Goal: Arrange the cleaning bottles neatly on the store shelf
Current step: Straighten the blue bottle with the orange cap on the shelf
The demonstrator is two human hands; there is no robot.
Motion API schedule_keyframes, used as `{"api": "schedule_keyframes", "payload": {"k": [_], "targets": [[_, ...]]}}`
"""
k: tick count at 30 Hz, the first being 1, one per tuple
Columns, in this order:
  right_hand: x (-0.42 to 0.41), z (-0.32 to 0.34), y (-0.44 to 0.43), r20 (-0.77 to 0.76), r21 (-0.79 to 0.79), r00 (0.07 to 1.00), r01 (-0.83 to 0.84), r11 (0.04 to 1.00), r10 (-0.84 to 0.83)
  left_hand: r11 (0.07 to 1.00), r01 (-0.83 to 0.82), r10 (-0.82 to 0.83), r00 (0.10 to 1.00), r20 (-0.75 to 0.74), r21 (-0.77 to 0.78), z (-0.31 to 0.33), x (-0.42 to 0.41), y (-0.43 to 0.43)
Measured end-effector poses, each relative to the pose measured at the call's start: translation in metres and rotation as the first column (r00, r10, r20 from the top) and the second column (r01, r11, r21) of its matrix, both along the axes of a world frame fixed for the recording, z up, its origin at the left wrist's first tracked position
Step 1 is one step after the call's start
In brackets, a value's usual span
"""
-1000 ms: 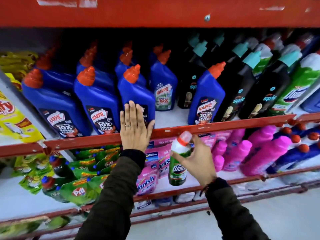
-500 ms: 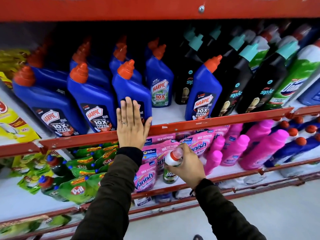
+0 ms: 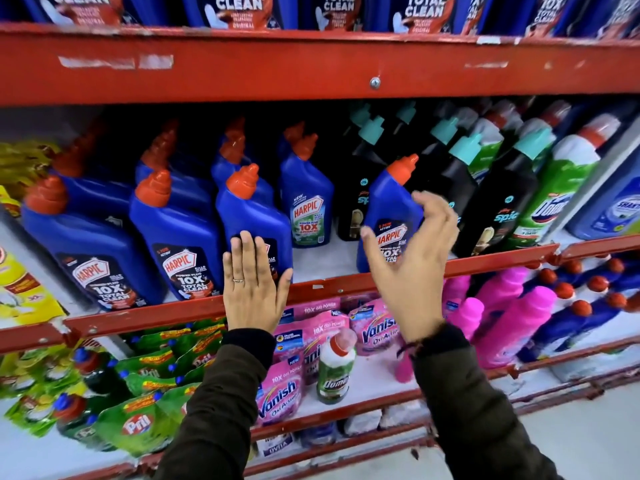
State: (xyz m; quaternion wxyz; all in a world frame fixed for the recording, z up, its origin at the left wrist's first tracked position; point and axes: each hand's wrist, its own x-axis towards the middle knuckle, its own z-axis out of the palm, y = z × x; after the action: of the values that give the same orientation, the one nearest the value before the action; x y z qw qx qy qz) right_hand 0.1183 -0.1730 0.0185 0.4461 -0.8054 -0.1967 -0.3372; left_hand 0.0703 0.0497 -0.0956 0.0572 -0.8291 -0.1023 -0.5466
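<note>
Blue Harpic bottles with orange caps [image 3: 173,233] stand in rows on the middle shelf. My left hand [image 3: 254,282] lies flat, fingers together, against the label of one blue bottle [image 3: 254,211] and over the red shelf rail [image 3: 332,285]. My right hand [image 3: 412,265] is raised, fingers spread, in front of a lone blue Harpic bottle [image 3: 388,216] that leans among black bottles; it holds nothing. A small green-and-white Domex bottle [image 3: 336,367] stands upright on the lower shelf, free of both hands.
Black bottles with teal caps [image 3: 498,209] and green-white Domex bottles [image 3: 568,181] fill the middle shelf's right. Below are pink Vanish pouches [image 3: 280,389], pink bottles [image 3: 512,323] and green Pril pouches [image 3: 138,424]. A red upper shelf beam [image 3: 311,64] overhangs.
My right hand set the small Domex bottle down on the lower shelf, let go, and rose open to the lone blue Harpic bottle. The view tilted upward. My left hand stayed put.
</note>
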Motion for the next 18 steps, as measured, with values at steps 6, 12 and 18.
{"api": "schedule_keyframes", "payload": {"k": [6, 12, 18], "targets": [[0.030, 0.017, 0.014, -0.105, -0.152, 0.988, 0.098, 0.984, -0.114, 1.000, -0.003, 0.003, 1.000, 0.005, 0.012, -0.002, 0.000, 0.002], [0.033, 0.028, 0.014, -0.140, -0.085, 0.990, 0.013, 0.996, -0.025, 0.999, -0.013, 0.013, 1.000, 0.008, 0.040, -0.001, 0.001, 0.001], [0.006, 0.049, 0.033, -0.106, -0.025, 0.994, 0.008, 1.000, -0.011, 0.999, -0.003, 0.002, 1.000, 0.022, 0.041, -0.003, 0.002, 0.003]]}}
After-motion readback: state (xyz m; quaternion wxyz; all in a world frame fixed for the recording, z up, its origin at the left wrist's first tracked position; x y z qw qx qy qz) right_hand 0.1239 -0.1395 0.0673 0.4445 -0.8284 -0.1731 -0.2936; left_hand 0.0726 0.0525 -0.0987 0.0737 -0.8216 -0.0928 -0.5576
